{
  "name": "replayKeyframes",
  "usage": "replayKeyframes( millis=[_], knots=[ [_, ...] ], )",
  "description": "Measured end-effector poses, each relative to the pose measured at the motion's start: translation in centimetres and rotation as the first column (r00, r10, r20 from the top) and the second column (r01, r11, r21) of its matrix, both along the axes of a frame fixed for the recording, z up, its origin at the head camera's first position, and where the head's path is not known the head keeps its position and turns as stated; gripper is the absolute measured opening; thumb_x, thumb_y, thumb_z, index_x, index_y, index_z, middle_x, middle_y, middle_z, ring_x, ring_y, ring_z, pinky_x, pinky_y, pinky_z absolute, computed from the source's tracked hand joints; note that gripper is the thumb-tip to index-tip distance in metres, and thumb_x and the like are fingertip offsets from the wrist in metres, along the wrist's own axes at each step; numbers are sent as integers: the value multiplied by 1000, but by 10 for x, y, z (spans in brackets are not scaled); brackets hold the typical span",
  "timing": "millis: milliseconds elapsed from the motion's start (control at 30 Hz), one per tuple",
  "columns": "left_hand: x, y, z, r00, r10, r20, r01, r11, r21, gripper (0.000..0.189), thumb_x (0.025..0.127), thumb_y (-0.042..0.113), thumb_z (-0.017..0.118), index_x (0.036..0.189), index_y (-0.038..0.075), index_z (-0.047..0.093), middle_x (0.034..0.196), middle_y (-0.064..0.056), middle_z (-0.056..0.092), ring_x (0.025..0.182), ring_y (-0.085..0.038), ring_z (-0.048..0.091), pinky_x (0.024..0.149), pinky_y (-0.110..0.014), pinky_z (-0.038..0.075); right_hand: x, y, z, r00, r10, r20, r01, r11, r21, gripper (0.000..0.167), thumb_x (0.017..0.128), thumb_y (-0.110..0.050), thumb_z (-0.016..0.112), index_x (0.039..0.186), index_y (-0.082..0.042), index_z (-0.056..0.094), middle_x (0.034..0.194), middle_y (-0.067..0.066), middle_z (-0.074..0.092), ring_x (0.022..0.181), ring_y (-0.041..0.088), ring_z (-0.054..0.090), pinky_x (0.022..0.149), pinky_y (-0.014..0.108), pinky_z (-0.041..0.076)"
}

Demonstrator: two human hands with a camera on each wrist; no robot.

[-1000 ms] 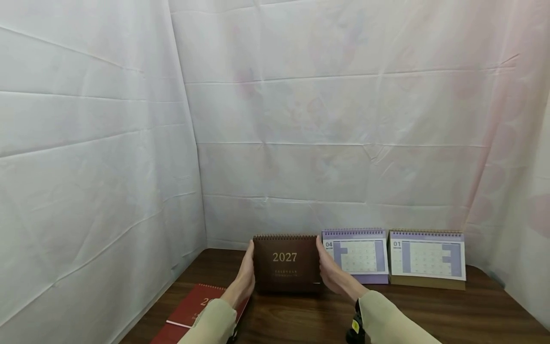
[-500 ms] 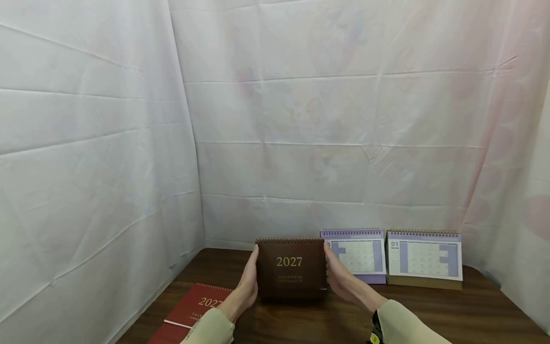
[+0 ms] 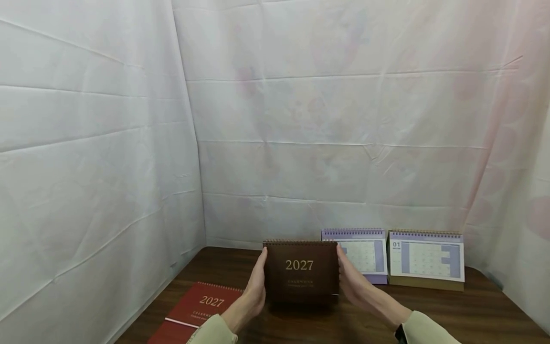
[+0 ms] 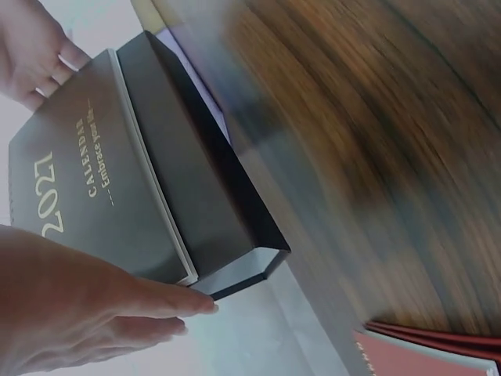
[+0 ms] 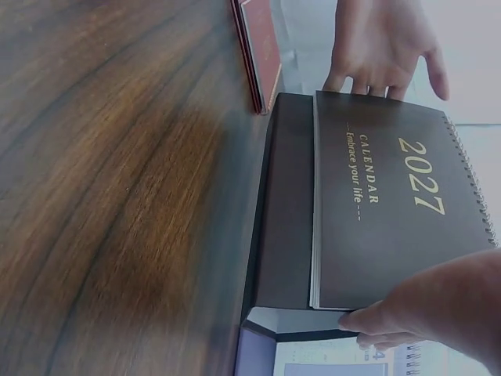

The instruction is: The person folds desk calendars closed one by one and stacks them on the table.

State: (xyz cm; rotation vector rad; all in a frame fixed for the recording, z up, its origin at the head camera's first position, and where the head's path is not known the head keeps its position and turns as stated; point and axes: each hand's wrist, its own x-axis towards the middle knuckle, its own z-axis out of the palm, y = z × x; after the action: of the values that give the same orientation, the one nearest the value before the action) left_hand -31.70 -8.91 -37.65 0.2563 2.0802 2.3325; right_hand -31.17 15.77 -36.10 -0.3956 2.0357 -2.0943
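Note:
A dark brown 2027 desk calendar (image 3: 301,270) stands upright like a tent near the middle of the table, its wire binding on top. My left hand (image 3: 251,291) holds its left side edge, and my right hand (image 3: 361,289) holds the right one. Some fingertips are hidden behind the cover. In the left wrist view the open end of the calendar's stand (image 4: 243,270) shows beside the left hand (image 4: 86,305). The right wrist view shows the left hand's fingers (image 5: 380,82) passing behind the cover, with the right hand (image 5: 438,305) at the near edge.
Two purple-and-white desk calendars stand at the back right, one showing 04 (image 5: 352,360) and one showing 01 (image 3: 429,258). At the front left lies a red 2027 calendar (image 3: 206,306) with a white band. White cloth (image 3: 279,119) hangs behind the wooden table (image 3: 429,315).
Both hands have brought the brown calendar to the right and a little nearer to me. It now covers part of the left purple calendar. The other calendars have stayed in place.

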Motion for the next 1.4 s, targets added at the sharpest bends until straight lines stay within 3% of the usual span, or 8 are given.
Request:
replayKeyframes(
  millis=[333, 633, 733, 900, 1000, 1133, 1200, 1400],
  knots=[
    [14, 21, 3, 1000, 23, 18, -23, 1000, -21, 73, 100, 59, 26, 157, 18, 6, 161, -17, -13, 145, -44, -17, 109, -71, -7, 17, 17, 6, 1000, -3, 28, 1, 998, 55, 93, 93, -73, 18, 145, -16, -35, 151, 21, -36, 139, 46, -29, 113, 62, -14],
    [25, 36, 1, 998, 18, 56, -17, 1000, -10, 79, 97, 63, 31, 157, 15, 7, 160, -18, -19, 144, -45, -21, 107, -73, -8, 30, 29, 2, 1000, -11, 5, 11, 998, 59, 85, 99, -64, 20, 147, -15, -30, 151, 21, -36, 138, 48, -29, 112, 63, -13],
    [27, 41, 1, 998, 20, 65, -20, 1000, -6, 84, 96, 65, 33, 157, 15, 7, 160, -17, -19, 144, -45, -22, 107, -73, -9, 34, 34, 0, 1000, -9, 3, 8, 998, 64, 80, 101, -58, 22, 151, -13, -22, 153, 22, -33, 139, 49, -27, 112, 64, -12],
    [32, 45, 2, 996, -3, 84, 3, 1000, -5, 88, 93, 69, 35, 157, 15, 6, 160, -17, -21, 143, -45, -23, 106, -73, -9, 41, 38, 0, 1000, -16, 12, 15, 994, 112, 73, 103, -46, 31, 155, -3, 3, 156, 26, -23, 141, 50, -19, 113, 67, -5],
    [34, 47, 2, 997, -16, 80, 17, 1000, -13, 87, 93, 69, 35, 157, 15, 7, 159, -17, -22, 143, -45, -23, 107, -73, -10, 44, 36, 1, 998, -55, -2, 55, 987, 149, 74, 101, -44, 39, 152, 3, 13, 158, 30, -8, 144, 49, -7, 115, 65, 5],
    [35, 50, 3, 997, -15, 77, 16, 1000, -25, 86, 94, 68, 34, 156, 15, 10, 159, -19, -22, 143, -45, -23, 107, -72, -10, 46, 33, 3, 990, -137, -34, 141, 960, 241, 85, 96, -51, 49, 152, 2, 13, 156, 29, 17, 144, 49, 14, 111, 64, 24],
    [35, 51, 4, 997, -9, 82, 12, 999, -31, 86, 94, 68, 35, 156, 15, 10, 159, -19, -22, 143, -45, -23, 107, -72, -9, 47, 32, 4, 985, -167, -50, 174, 942, 287, 88, 94, -55, 50, 152, -1, 12, 155, 28, 22, 143, 49, 16, 108, 64, 28],
    [34, 54, 1, 995, 16, 102, -13, 999, -32, 89, 92, 69, 37, 156, 11, 12, 158, -22, -21, 141, -46, -26, 106, -73, -12, 50, 34, 3, 973, -193, -123, 226, 894, 387, 92, 95, -56, 48, 154, -2, 5, 158, 29, 10, 144, 49, 10, 108, 66, 26]
  ],
)
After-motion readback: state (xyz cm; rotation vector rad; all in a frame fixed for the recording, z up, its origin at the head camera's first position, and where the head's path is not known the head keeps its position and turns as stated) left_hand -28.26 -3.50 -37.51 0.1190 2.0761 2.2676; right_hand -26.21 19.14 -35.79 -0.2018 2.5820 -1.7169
